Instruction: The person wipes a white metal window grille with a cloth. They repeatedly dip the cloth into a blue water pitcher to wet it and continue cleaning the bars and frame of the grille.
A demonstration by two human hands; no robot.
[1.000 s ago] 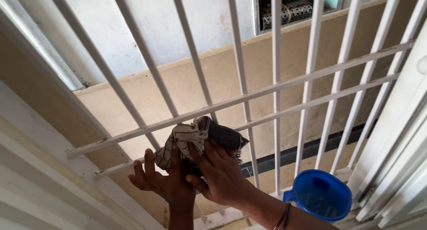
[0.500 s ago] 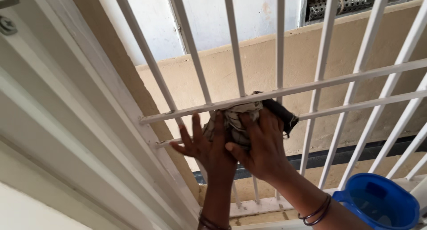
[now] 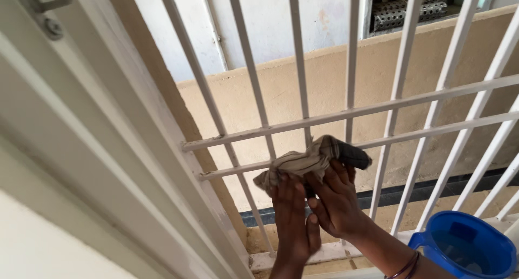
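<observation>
A crumpled checked cloth (image 3: 305,163), beige with a dark part at its right end, is pressed against the lower crossbar of a white window grille (image 3: 378,106). My left hand (image 3: 292,219) reaches up from below with its fingers on the cloth's left part. My right hand (image 3: 338,203) grips the cloth's middle and right part around a vertical bar. Both hands sit just below the two horizontal bars.
A blue plastic jug (image 3: 467,246) holding water stands on the sill at the lower right. The white window frame (image 3: 108,165) runs diagonally along the left. Beyond the bars are a tan parapet wall (image 3: 324,84) and a pale wall with a vent.
The view has swung left, so the frame fills more of the left side. My hands and the cloth have dropped from the upper crossbar to the lower one, and my left fingers have closed onto the cloth.
</observation>
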